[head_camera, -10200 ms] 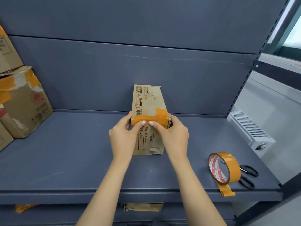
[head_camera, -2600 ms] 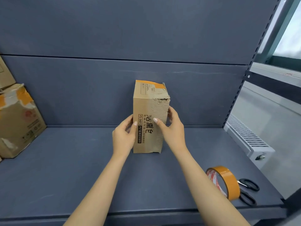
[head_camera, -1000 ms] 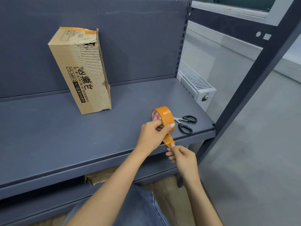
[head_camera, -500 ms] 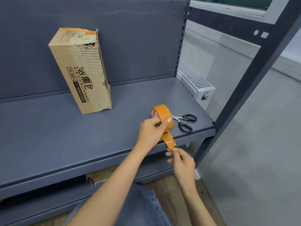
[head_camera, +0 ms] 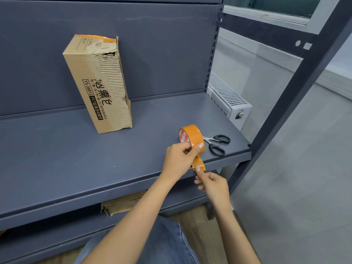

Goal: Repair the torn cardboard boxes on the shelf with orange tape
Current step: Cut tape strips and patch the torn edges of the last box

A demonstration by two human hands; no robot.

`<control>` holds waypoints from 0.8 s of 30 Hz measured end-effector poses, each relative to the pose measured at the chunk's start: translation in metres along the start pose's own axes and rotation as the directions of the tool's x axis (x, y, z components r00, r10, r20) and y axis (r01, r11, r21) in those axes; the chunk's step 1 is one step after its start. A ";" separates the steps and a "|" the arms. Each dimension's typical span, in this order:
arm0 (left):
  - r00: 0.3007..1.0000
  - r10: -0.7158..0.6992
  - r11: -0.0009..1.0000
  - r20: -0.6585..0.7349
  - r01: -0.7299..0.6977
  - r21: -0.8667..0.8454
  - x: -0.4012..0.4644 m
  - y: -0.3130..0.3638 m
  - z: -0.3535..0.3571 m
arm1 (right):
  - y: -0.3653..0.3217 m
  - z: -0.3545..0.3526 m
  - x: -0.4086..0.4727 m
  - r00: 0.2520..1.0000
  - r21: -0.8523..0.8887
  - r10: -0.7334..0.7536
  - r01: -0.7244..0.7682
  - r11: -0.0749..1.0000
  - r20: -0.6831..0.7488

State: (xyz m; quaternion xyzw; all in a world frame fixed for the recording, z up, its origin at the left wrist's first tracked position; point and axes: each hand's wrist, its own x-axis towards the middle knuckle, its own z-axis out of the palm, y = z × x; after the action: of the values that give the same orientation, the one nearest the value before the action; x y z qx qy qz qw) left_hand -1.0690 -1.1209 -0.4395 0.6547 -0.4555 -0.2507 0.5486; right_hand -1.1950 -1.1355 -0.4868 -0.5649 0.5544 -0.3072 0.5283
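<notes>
a: start with the big things. what's there?

b: a dark blue metal shelf with a tall cardboard box standing upright on it, left of centre, close to the back panel. its top right corner is torn open and the outer paper is stripped down the front's right side, showing bare ribbing. an orange strip already runs along its top edge.

a: and the hands?

b: both are at the shelf's front right, well apart from the box. the left hand has thumb and fingers curled round the orange tape roll, which stands on edge. the right hand, just below, pinches the loose tape end between thumb and fingertip, its other fingers curled in.

a: so which step is this?

b: i'd judge it's drawing off a fresh length for the torn corner. next it calls for a steady pull while the roll is held firm, then a cut. the black scissors lie just beside the roll, handles toward the edge.

a: anything you can't make out?

b: the scissor blades are partly behind the roll. the box's back and left side are hidden, so i can't tell what other damage it has. on the lower shelf a scrap of torn cardboard pokes out, mostly covered. the box's small print is unreadable.
</notes>
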 end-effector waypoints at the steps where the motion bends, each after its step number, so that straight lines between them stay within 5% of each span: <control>1: 1.000 -0.002 1.000 0.001 0.002 -0.004 0.000 0.000 0.000 | -0.001 -0.001 0.001 1.000 -0.016 0.009 -0.009 1.000 -0.003; 11: 0.999 -0.050 0.998 -0.005 0.049 -0.029 -0.003 0.002 -0.001 | -0.012 -0.008 0.004 0.999 -0.129 0.009 -0.002 0.992 0.050; 24: 0.991 -0.122 0.990 -0.052 0.117 -0.082 0.011 0.010 0.000 | 0.010 0.029 -0.027 0.974 0.394 0.008 0.084 0.915 -0.227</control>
State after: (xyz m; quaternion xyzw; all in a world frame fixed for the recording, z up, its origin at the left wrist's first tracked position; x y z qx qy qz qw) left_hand -1.0667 -1.1305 -0.4284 0.6656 -0.3895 -0.2822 0.5706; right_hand -1.1766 -1.1004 -0.4965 -0.4171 0.5245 -0.4862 0.5608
